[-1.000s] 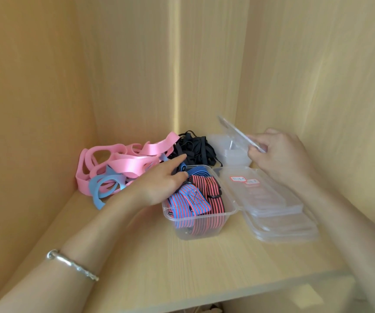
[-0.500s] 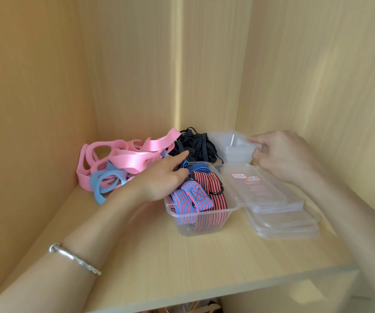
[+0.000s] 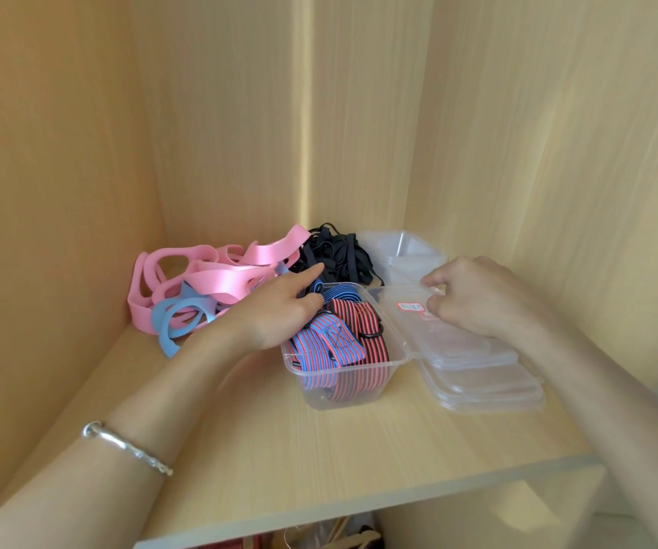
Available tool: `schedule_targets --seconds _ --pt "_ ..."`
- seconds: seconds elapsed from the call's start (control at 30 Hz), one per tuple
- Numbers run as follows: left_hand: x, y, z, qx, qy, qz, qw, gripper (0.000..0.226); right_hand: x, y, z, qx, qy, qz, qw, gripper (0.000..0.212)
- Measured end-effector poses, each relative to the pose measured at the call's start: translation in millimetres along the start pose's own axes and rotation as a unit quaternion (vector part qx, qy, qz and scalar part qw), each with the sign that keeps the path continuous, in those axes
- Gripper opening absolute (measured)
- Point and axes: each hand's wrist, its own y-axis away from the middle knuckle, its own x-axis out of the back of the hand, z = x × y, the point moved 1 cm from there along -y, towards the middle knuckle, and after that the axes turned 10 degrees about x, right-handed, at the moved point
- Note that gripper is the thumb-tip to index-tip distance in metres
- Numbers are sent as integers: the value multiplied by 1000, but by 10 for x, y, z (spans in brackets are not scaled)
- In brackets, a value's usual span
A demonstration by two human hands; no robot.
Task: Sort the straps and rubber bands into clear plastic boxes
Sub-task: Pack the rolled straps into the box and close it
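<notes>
The right hand (image 3: 474, 299), which held a lid tilted up a second ago, now sits low at 3 o'clock of the clear box (image 3: 343, 390), fingers curled, pinching the top lid (image 3: 462, 344) of a flat stack. The left hand (image 3: 276, 311) stays on the striped straps (image 3: 343, 338) inside the box, fingers loosely extended and gripping nothing. Pink bands (image 3: 216, 279) lie at 10 o'clock on the shelf (image 3: 319, 449).

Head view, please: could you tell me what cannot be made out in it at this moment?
Red sticker on the top lid: print too small and blurred.
Striped straps low in the clear box: covered by upper straps and the left hand.
Right hand: its grip on the lid is hidden by its own curled fingers.
Items below the shelf: cut off by the bottom edge.
</notes>
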Motion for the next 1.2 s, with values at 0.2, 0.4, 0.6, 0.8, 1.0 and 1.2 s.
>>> schedule_targets --seconds 0.2,0.4,0.6,0.8,1.0,1.2 --pt "-4 -15 -7 2 2 -1 1000 54 -170 31 -63 19 -7 -56 998 51" --pt "2 -3 -3 -2 1 -3 1000 53 -259 70 -115 43 -11 -128 991 64" --pt "4 9 10 -1 0 -3 1000 53 -230 56 -60 16 -16 -123 992 66" --pt "2 14 18 -2 -6 1 1000 52 9 18 34 31 -61 -35 997 45" --pt "-4 14 9 -3 -5 0 1000 53 117 18 98 57 -91 2 994 30" --pt "-3 26 15 -5 -5 3 1000 52 110 41 143 61 -113 -14 992 26"
